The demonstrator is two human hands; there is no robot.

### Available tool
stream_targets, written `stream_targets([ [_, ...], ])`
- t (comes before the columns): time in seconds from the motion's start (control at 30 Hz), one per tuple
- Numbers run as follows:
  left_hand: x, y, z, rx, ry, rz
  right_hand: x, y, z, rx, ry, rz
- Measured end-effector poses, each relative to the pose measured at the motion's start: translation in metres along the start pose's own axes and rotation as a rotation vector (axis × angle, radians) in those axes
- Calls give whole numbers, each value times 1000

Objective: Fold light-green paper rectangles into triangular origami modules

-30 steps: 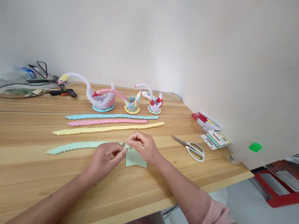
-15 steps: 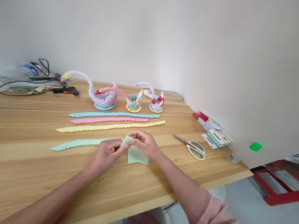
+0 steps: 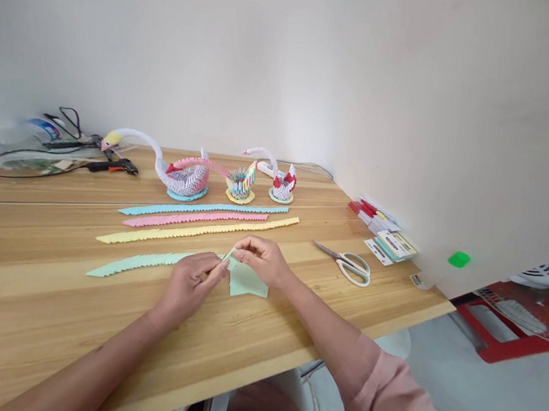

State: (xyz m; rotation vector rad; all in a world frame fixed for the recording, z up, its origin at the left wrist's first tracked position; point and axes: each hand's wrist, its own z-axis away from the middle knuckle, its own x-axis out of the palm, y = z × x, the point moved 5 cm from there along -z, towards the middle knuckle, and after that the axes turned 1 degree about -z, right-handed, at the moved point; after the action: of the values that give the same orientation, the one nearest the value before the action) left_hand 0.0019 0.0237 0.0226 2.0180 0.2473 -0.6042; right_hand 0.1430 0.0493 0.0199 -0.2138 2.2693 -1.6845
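Between the fingertips of both hands is a small piece of pale green paper (image 3: pixel 229 255), seen as a narrow sliver and partly hidden. My left hand (image 3: pixel 191 281) pinches its lower end, and my right hand (image 3: pixel 261 261) pinches the upper end. Beneath my right hand, pale green paper sheets (image 3: pixel 248 282) lie on the table. A pleated pale green paper strip (image 3: pixel 130 263) runs along the table behind my left hand, which covers part of it. Farther back lie similar strips in yellow (image 3: pixel 196 230), pink (image 3: pixel 192 219) and blue (image 3: pixel 202 209).
Scissors (image 3: pixel 352 268) lie to the right, near packs of colored paper (image 3: pixel 395 245) by the wall. Folded-paper swans (image 3: pixel 188 180) stand along the back. A glue gun (image 3: pixel 111 166) with a black cable and a plastic bottle (image 3: pixel 18 135) are at the far left.
The small green paper has gone from a broader face to a narrow sliver between my fingers. The whole view has shifted slightly, so things appear farther left.
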Motion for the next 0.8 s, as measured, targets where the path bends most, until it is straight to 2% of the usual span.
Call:
stream_targets([
  [0.13,2,-9,0,-133,-27,195,-2,-5,2,-58,53,41],
  [0.27,13,-19,0,-302,-185,602,-2,-8,3,-125,65,112],
  [0.33,17,-22,0,-343,-222,766,-3,-10,4,-191,73,190],
  [0.4,18,-25,-1,-354,-207,861,-4,-16,5,-311,92,290],
  [0.53,17,-28,-3,-340,-153,959,-5,-31,8,-589,114,501],
  [0.6,17,-29,-3,-346,-127,977,-3,-33,10,-665,105,565],
  [0.7,16,-30,-4,-363,-87,984,-1,-34,10,-683,97,588],
  [0.8,15,-30,-5,-364,-87,951,-3,-31,9,-571,122,516],
])
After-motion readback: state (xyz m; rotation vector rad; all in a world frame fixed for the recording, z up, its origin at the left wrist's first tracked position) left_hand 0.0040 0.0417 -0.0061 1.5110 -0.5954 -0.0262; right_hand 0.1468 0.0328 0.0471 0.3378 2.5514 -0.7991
